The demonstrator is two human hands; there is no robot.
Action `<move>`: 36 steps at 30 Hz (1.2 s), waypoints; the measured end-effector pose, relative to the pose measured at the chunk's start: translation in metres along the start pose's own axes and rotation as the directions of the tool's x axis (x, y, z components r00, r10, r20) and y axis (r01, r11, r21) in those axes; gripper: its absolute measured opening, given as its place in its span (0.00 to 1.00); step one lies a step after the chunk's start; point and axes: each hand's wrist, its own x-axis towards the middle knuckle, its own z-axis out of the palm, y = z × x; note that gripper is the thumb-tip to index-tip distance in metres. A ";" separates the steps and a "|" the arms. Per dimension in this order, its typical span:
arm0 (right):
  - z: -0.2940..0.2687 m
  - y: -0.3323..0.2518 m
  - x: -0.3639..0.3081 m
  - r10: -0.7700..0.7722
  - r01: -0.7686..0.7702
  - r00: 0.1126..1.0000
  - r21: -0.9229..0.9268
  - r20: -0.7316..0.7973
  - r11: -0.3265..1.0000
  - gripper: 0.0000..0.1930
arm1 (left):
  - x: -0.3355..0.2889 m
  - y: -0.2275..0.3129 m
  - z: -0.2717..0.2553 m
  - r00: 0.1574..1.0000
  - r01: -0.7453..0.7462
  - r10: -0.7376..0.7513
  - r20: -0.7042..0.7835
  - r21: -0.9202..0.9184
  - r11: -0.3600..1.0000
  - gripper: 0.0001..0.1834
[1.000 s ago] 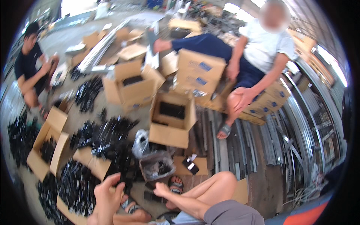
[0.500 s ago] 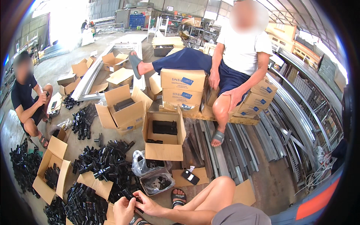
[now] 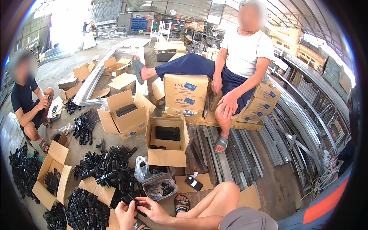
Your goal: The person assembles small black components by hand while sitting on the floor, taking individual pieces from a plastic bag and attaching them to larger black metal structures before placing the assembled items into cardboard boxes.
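Observation:
Low at the front, my left hand [image 3: 125, 214] and my right hand [image 3: 154, 211] are closed around one black part [image 3: 128, 197], a short, shiny, tube-like piece. The fingertips of both hands meet on its near end, and part of it is hidden by them. Just beyond lies a big heap of similar black parts [image 3: 115, 163], with another heap [image 3: 86, 209] to the left of my hands. A plastic-lined bin [image 3: 147, 190] holding small black pieces stands right of the far heap.
An open carton [image 3: 166, 158] with black pieces stands ahead, another carton [image 3: 65, 182] at left. A phone [image 3: 194, 183] lies on flat cardboard. One person [image 3: 245, 53] sits on stacked boxes [image 3: 186, 85]; another [image 3: 28, 103] squats at left. Long metal profiles [image 3: 237, 153] cover the floor at right.
My hands have shifted slightly on the black part, which now sits a little higher and more to the left. The seated person has leaned slightly, one hand moving on the knee.

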 end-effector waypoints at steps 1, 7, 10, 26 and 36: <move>0.001 -0.005 0.001 0.000 0.000 1.000 0.000 0.002 1.000 0.21 | -0.001 0.004 0.002 0.998 -0.044 0.044 -0.043 0.003 0.999 0.08; -0.007 -0.009 0.008 0.061 -0.061 0.997 0.001 -0.044 0.998 0.22 | -0.006 0.020 0.002 0.997 0.081 -0.078 0.023 -0.175 0.981 0.13; -0.013 -0.012 0.006 0.048 -0.047 0.996 0.012 -0.073 0.999 0.22 | -0.005 0.020 0.004 0.988 0.154 -0.156 0.006 -0.199 0.968 0.16; 0.015 -0.035 -0.002 -0.296 0.265 0.947 -0.213 -0.127 0.940 0.14 | 0.005 0.000 -0.004 0.984 -0.139 0.155 0.085 -0.166 0.976 0.20; 0.009 -0.034 0.000 -0.227 0.222 0.974 -0.179 -0.007 0.958 0.15 | -0.012 0.021 -0.003 0.974 -0.217 0.225 0.027 -0.174 0.961 0.28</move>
